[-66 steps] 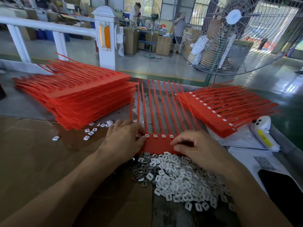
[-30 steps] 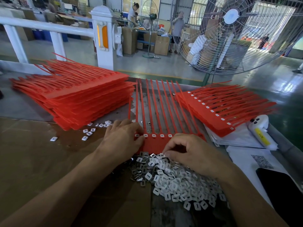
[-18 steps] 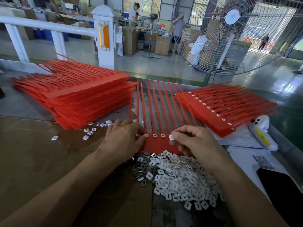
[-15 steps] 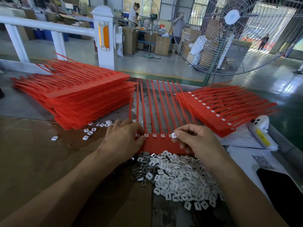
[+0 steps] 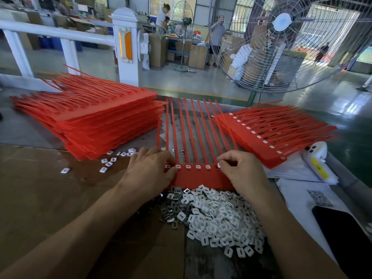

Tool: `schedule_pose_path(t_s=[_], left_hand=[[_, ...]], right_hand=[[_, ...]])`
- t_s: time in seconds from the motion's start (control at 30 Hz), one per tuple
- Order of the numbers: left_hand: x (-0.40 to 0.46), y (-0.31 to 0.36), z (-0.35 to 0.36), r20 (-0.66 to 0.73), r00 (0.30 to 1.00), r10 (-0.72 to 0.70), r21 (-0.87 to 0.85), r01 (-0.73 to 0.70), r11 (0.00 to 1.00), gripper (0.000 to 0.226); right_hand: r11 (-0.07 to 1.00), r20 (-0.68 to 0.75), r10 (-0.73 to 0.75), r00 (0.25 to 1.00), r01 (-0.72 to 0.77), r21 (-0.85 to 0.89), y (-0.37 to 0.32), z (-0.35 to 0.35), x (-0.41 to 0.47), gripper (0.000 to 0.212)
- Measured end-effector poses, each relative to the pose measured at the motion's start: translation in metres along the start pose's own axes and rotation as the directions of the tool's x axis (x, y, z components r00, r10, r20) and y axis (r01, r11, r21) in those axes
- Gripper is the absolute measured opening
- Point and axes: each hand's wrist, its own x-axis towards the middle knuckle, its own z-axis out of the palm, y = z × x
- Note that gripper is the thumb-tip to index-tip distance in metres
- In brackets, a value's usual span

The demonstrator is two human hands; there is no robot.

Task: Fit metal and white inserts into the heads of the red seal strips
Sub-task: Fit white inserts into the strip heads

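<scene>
A moment ago the right hand point(image 5: 244, 172) was picking from the pile of white inserts point(image 5: 219, 216); now it is up at the row of heads on the red seal strip sheet point(image 5: 199, 177), thumb and forefinger pinching a white insert point(image 5: 219, 165) over the sixth head from the left. Five heads to its left already show white. The left hand point(image 5: 150, 171) has not moved, fingers lying flat and pressing the sheet's left end onto the desk point(image 5: 40, 190). This sheet looks partly filled, with the seating press probably next. Metal inserts point(image 5: 171, 206) lie beside the white pile.
</scene>
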Motion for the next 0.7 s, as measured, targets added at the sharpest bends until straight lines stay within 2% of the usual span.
schedule_pose_path(t_s=[0.17, 0.43, 0.57, 0.7], left_hand=[[-0.0001, -0.0006, 0.0007, 0.002, 1.0, -0.002, -0.004, 0.002, 1.0, 0.029], [-0.0007, 0.0002, 0.0007, 0.0, 1.0, -0.003, 0.0, 0.003, 1.0, 0.028], [-0.0006, 0.0012, 0.0006, -0.008, 1.0, -0.005, -0.005, 0.005, 1.0, 0.027], [-0.001, 0.0014, 0.0005, -0.004, 1.0, -0.001, -0.006, 0.001, 1.0, 0.027]], right_hand=[[0.993, 0.031, -0.036, 0.999, 0.039, -0.112, 0.0025, 0.0025, 0.0053, 0.015], [0.992, 0.06, -0.008, 0.998, 0.015, -0.122, 0.0039, 0.0052, 0.009, 0.015], [0.988, 0.048, -0.009, 0.999, 0.016, -0.153, 0.0028, 0.0073, 0.011, 0.021], [0.994, 0.001, 0.027, 1.0, -0.027, -0.11, 0.0025, 0.0081, 0.0089, 0.014]])
